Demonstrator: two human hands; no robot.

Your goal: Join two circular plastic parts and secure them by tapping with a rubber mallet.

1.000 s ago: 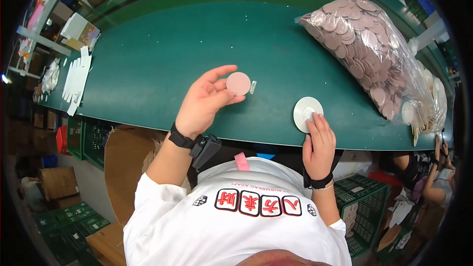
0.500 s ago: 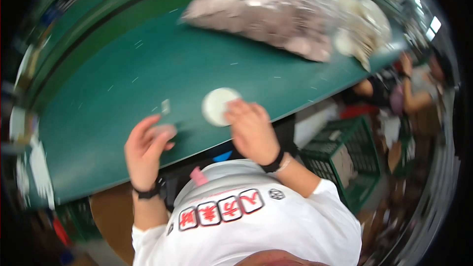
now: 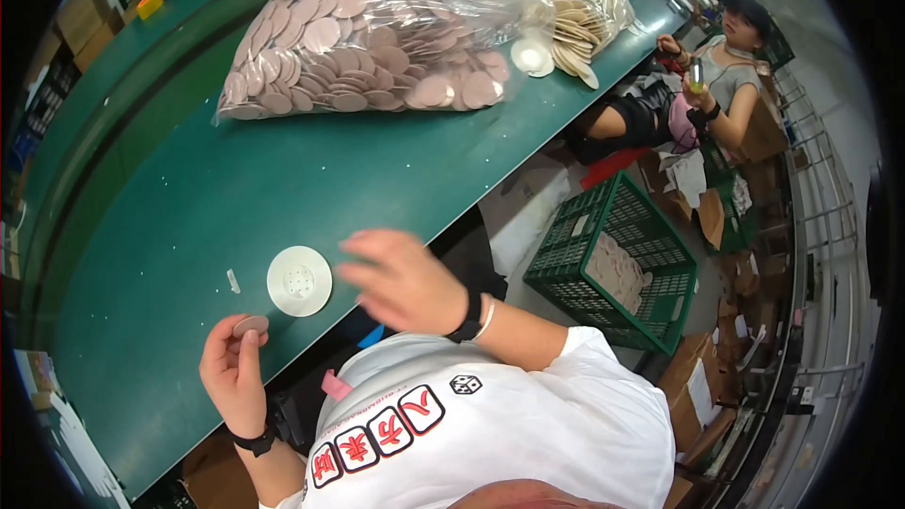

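Note:
My left hand pinches a thin pinkish round disc between thumb and fingers, just above the bench's near edge. A white round dish-like piece with small holes in its middle lies on the green bench top. To the right of that piece is my right hand, blurred by motion, with its fingers stretched out and nothing seen in them. A small white strip lies on the bench left of the white piece.
A large clear bag of pinkish discs lies across the far bench, beside a bag of cream discs. On the floor at right stands a green crate with pale discs inside. Another person sits farther right.
My right hand has come off the white piece and is now to its right, fingers outstretched. The left hand still holds the pinkish disc. The whole view has turned and shifted.

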